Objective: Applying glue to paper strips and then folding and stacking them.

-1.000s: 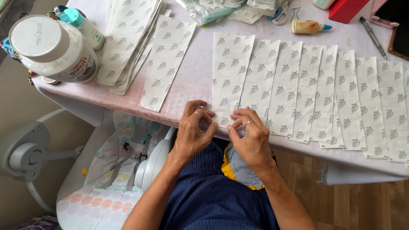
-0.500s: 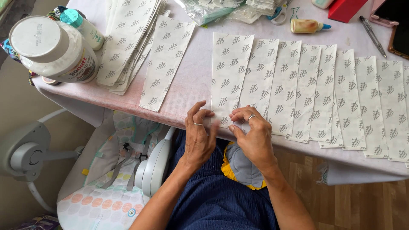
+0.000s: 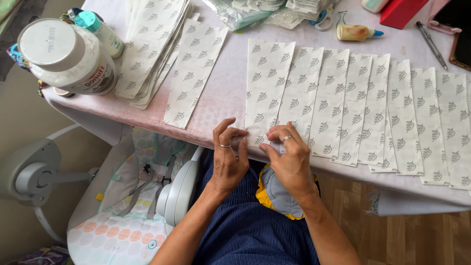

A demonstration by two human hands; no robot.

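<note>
My left hand (image 3: pixel 228 158) and my right hand (image 3: pixel 290 158) meet at the near table edge, fingertips pinching the bottom corner of a white patterned paper strip (image 3: pixel 267 88). That strip is the leftmost of a row of several overlapping strips (image 3: pixel 373 108) laid side by side across the pink tablecloth (image 3: pixel 225 93). Each hand wears a ring. What exactly sits between the fingertips is too small to make out.
A stack of the same strips (image 3: pixel 152 44) and one loose strip (image 3: pixel 196 73) lie at the left. A large white-lidded jar (image 3: pixel 66 59) and small bottle (image 3: pixel 100 32) stand at the far left. Glue bottle (image 3: pixel 355 32), scissors (image 3: pixel 325 19), red box (image 3: pixel 402 11), pen (image 3: pixel 431 44) at the back. A baby bouncer (image 3: pixel 127 196) sits below.
Both hands have shifted slightly up and right along the table edge, fingers still working at the strip's bottom corner.
</note>
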